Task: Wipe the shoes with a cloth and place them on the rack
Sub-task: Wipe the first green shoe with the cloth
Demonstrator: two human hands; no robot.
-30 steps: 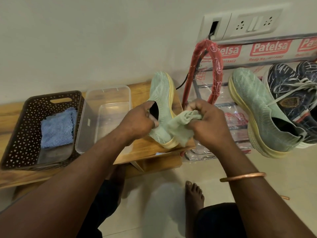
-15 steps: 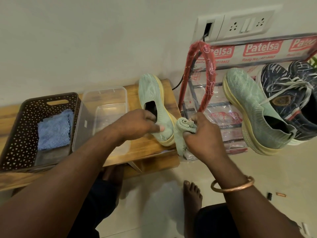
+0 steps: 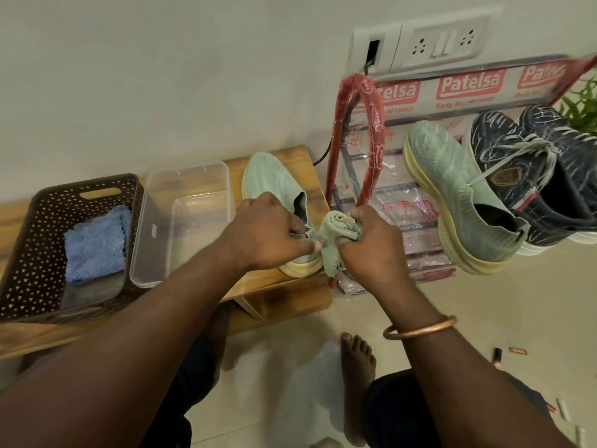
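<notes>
Two hands work close together at one mint-green shoe (image 3: 274, 182), which lies on a wooden bench (image 3: 284, 279) with its toe pointing away. The left hand (image 3: 268, 227) grips its heel collar, fingers curled at the opening. The right hand (image 3: 371, 250) is closed round a bunched green cloth (image 3: 337, 226), which touches the shoe's heel.

Just beyond the right hand rises the red-wrapped end loop of the shoe rack (image 3: 371, 124). Farther right of that hand, the matching green shoe (image 3: 452, 195) sits on the rack, touching a pair of dark blue sneakers (image 3: 529, 176).

Just left of the left hand stands a clear plastic tub (image 3: 151, 227), and beyond it a brown perforated basket (image 3: 29, 247) holding a folded blue cloth (image 3: 95, 244). A copper bangle (image 3: 420, 331) circles the right wrist.
</notes>
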